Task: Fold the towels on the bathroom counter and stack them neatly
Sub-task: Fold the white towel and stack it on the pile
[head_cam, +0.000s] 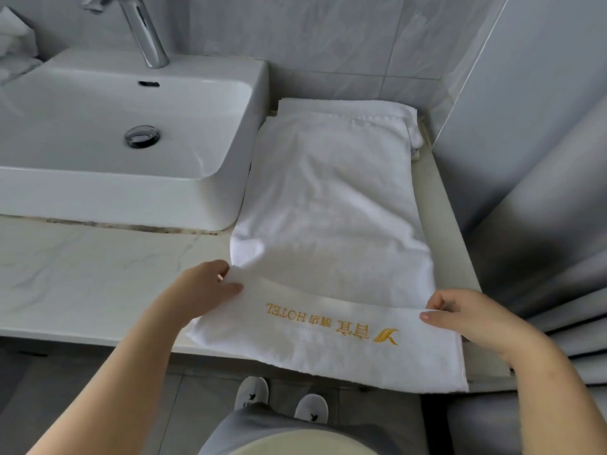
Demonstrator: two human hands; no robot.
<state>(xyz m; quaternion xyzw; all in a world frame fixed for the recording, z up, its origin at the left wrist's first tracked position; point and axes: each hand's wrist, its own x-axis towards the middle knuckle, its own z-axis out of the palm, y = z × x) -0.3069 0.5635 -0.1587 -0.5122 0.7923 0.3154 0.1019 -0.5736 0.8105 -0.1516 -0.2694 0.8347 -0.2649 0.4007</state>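
Observation:
A long white towel (335,205) lies lengthwise on the pale marble counter (82,277), right of the sink. Its near end carries gold embroidered lettering and hangs over the counter's front edge. My left hand (210,284) pinches the towel's left edge near that end. At the right edge my right hand (466,313) pinches the same fold, thumb on top. Under the towel's far end, against the wall, another white towel (345,108) lies folded.
A white rectangular sink (213,103) with a chrome faucet (144,31) fills the left of the counter. A crumpled white cloth (16,41) sits at the far left. Tiled walls close off the back and right. My slippered feet (282,402) stand below the counter edge.

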